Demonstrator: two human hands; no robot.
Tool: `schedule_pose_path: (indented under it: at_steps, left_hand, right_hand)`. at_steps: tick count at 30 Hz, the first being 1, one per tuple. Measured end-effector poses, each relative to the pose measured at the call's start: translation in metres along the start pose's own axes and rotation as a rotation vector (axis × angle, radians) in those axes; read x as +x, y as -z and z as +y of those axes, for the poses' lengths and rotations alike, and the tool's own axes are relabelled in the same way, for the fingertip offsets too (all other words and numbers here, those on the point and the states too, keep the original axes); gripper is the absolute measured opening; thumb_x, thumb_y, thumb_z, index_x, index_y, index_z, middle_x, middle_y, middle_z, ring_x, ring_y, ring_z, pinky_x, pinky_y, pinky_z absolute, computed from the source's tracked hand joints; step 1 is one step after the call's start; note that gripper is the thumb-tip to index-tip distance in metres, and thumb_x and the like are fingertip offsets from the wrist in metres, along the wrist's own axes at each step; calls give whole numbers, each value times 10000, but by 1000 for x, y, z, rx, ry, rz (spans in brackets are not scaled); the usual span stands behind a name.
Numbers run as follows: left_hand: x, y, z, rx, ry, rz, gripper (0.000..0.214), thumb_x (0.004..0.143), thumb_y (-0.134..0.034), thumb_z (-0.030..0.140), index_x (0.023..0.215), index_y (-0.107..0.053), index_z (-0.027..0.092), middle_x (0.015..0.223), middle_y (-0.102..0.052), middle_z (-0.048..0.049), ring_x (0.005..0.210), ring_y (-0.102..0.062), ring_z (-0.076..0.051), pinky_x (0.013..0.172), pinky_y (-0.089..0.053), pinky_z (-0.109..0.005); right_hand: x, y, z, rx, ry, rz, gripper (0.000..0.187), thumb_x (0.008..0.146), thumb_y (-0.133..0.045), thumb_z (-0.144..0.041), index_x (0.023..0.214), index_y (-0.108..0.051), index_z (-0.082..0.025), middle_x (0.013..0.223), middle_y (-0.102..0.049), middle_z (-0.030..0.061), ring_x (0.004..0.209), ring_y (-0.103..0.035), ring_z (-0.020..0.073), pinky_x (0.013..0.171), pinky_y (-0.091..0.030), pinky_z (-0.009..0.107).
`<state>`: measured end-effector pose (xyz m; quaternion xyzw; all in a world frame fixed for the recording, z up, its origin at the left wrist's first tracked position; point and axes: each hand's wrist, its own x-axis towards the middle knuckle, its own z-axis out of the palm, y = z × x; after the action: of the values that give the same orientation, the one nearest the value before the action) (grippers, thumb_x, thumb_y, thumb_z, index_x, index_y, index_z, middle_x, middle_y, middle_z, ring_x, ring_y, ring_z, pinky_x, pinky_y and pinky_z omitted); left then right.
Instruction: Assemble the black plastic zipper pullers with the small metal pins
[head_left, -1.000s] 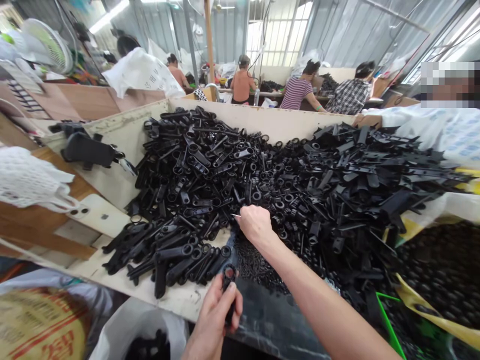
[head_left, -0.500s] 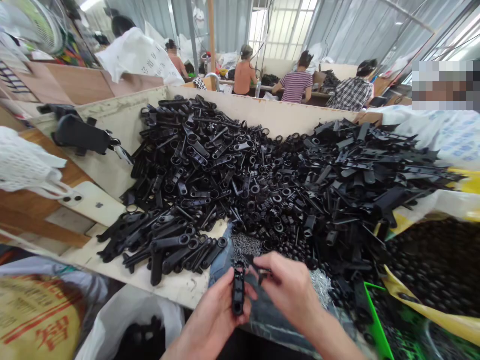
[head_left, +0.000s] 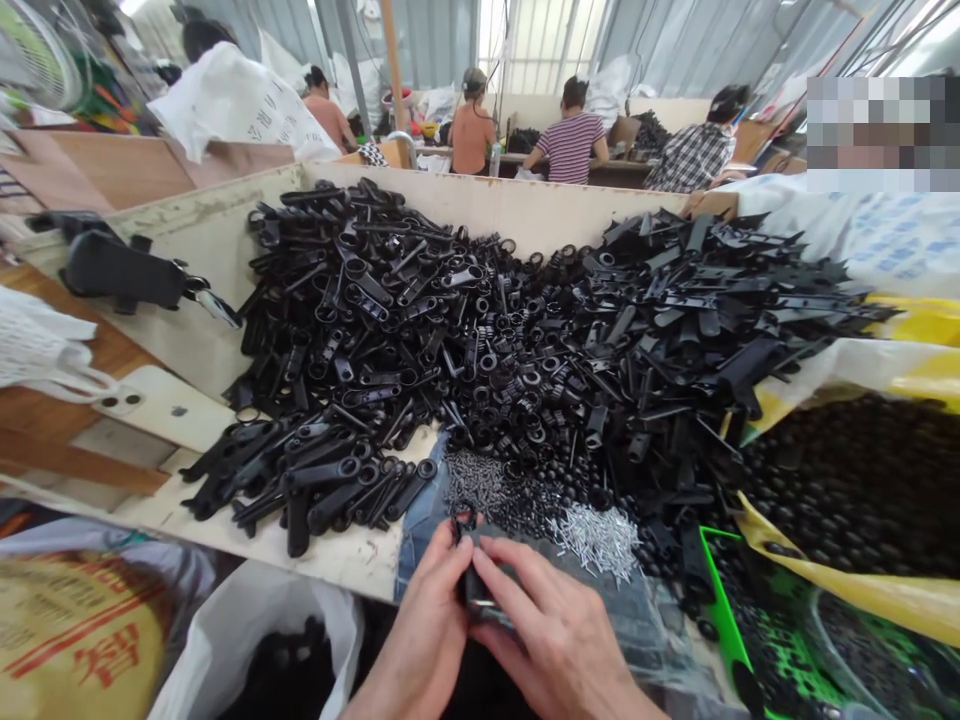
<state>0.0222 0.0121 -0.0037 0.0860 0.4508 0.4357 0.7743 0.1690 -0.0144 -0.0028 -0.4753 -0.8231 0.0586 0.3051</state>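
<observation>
Both my hands meet at the front edge of the bench around a long black plastic part with a ring end (head_left: 474, 588). My left hand (head_left: 429, 612) is wrapped round it from the left, thumb on top. From the other side my right hand (head_left: 551, 615) grips the same part, its thumb and fingers closed on it; whether a second piece is between them is hidden. Just beyond lie small dark metal bits (head_left: 474, 482) and a pile of silver pins (head_left: 598, 540) on a denim cloth (head_left: 420, 535).
Heaps of black ring-ended arms (head_left: 352, 310) and flat black pieces (head_left: 697, 300) fill the walled bench. A row of finished-looking black handles (head_left: 322, 485) lies left, near a phone (head_left: 169, 408). A green tray (head_left: 724, 610) stands right. Several people sit behind.
My right hand has come left and closed on the part in my left hand, which was held upright with its hollow side showing. The view has shifted slightly, and the silver pins show more.
</observation>
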Motion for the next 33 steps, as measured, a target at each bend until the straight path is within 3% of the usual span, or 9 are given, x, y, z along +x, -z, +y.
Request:
schedule_pose_path:
  at_steps: [4, 7, 11, 20, 25, 29, 33]
  left_hand:
    - [-2, -6, -4, -72, 16, 58, 283, 840, -756, 246, 1120, -715, 233, 1221, -735, -58, 1224, -617, -230, 1040, -469, -345]
    - [-3, -5, -8, -60, 26, 18, 357, 764, -842, 343, 1080, -733, 221, 1096, -760, -58, 1126, -654, -248, 999, -487, -355]
    - [-2, 0, -15, -56, -39, -30, 371, 777, -836, 419, 1064, -748, 201, 1013, -756, -60, 1012, -656, -212, 937, -494, -320]
    - [-12, -7, -6, -13, -36, -87, 243, 836, -794, 391, 992, -747, 211, 991, -728, -39, 915, -625, -163, 841, -499, -263]
    - [-9, -1, -8, 55, -57, -62, 321, 819, -802, 415, 1067, -742, 220, 996, -732, -41, 894, -627, -163, 804, -502, -250]
    - [-3, 7, -15, 91, -101, -38, 409, 808, -806, 472, 1135, -724, 239, 979, -730, -38, 879, -644, -171, 779, -522, -258]
    - [-5, 18, -19, 290, -167, -46, 558, 841, -759, 532, 1320, -652, 266, 773, -689, 9, 598, -534, -102, 515, -418, -187]
  right_hand:
    - [-9, -5, 2, 7, 36, 108, 311, 1014, -518, -158, 1290, -657, -127, 1154, -758, 162, 1056, -747, 243, 838, -645, 311]
    - [-14, -10, 5, 36, 76, 187, 315, 997, -508, -80, 1257, -675, -141, 1025, -785, 126, 982, -767, 209, 789, -641, 258]
    - [-15, -14, 6, 69, 118, 272, 277, 991, -540, -78, 1215, -697, -123, 1003, -793, 127, 849, -775, 188, 734, -635, 245]
    - [-13, -16, 1, 116, 76, 259, 268, 996, -556, -96, 1217, -705, -122, 1008, -779, 138, 805, -738, 199, 651, -613, 258]
    - [-16, -17, -5, 150, 41, 196, 301, 980, -541, -92, 1237, -696, -112, 998, -738, 143, 828, -732, 204, 661, -614, 249]
    - [-20, -15, -6, 318, -135, 183, 284, 966, -592, -174, 1221, -717, -174, 1009, -670, 102, 657, -663, 140, 566, -567, 225]
    - [-12, -13, 0, 612, -574, 168, 224, 920, -696, -283, 1135, -734, -233, 911, -630, 22, 608, -586, 115, 534, -507, 216]
